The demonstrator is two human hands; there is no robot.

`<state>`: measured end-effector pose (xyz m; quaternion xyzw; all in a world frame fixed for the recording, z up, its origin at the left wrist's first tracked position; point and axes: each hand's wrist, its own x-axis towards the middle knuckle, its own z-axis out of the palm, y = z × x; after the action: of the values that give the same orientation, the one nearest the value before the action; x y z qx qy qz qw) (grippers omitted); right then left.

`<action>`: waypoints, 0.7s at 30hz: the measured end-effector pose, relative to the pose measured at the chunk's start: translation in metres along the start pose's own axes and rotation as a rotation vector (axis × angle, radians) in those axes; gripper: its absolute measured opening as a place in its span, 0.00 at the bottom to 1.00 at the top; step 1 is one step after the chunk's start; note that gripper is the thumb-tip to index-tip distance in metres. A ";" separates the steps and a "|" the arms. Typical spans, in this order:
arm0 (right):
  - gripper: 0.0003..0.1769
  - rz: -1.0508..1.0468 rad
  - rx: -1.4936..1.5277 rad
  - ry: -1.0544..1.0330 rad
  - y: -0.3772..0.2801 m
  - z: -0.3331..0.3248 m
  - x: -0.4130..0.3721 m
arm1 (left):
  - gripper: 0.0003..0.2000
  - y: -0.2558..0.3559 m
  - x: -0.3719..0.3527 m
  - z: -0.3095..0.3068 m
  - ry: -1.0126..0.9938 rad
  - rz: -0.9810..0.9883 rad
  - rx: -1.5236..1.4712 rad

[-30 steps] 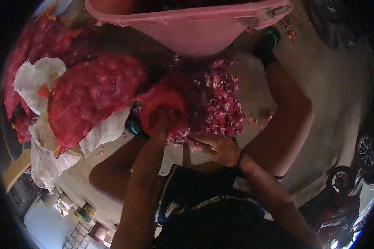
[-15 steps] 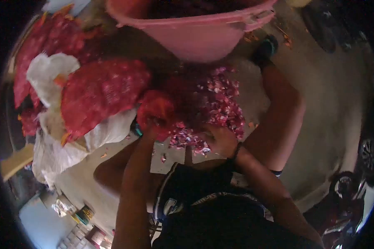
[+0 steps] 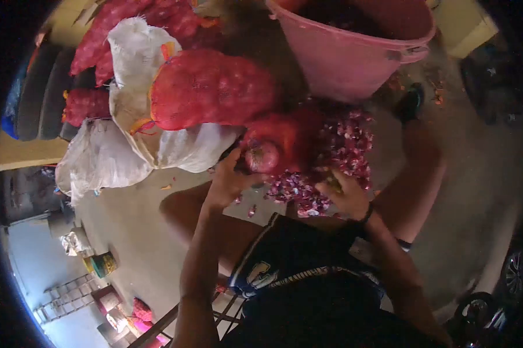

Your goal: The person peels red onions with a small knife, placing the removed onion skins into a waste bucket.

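Observation:
A round purple-red onion [image 3: 262,157] is at the mouth of a red mesh bag [image 3: 293,136]. My left hand [image 3: 229,181] grips the onion from the near left, thumb below it and fingers along its side. To the right, my right hand [image 3: 347,196] is curled around a small yellow-green thing [image 3: 334,184], mostly hidden by the fingers; its kind does not show. Under and beyond this hand lies a heap of purple onion skins and scraps [image 3: 345,145], spreading close to the mesh bag.
A full red mesh sack [image 3: 212,90] lies on white woven sacks [image 3: 107,153] at left, more red sacks [image 3: 151,26] behind. A pink tub [image 3: 354,64] with dark contents stands ahead. My bent legs flank the skins. Motorbike parts [image 3: 476,310] show at lower right.
The view has shifted, so the scene sits further right and lower. My left hand, earlier at the red mesh bag's mouth, now has an onion showing in it. My right hand has lifted slightly off the skins.

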<state>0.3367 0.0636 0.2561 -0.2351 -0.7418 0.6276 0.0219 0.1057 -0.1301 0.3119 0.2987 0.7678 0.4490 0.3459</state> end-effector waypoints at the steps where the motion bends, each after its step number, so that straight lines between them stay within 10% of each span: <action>1: 0.32 -0.044 0.043 -0.008 -0.012 0.002 -0.005 | 0.37 0.010 -0.007 0.012 -0.035 -0.038 -0.220; 3: 0.30 -0.193 0.085 0.071 -0.033 0.010 -0.013 | 0.36 0.025 -0.017 0.036 -0.121 -0.128 -0.658; 13: 0.27 -0.334 -0.025 0.241 -0.060 -0.002 -0.049 | 0.42 0.048 -0.016 0.094 -0.047 0.073 -1.017; 21: 0.29 -0.277 0.009 0.134 -0.101 -0.016 -0.065 | 0.41 0.062 -0.018 0.095 -0.023 0.216 -0.694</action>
<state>0.3667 0.0434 0.3715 -0.1719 -0.7611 0.6049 0.1589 0.2011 -0.0716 0.3384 0.2480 0.5298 0.7133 0.3860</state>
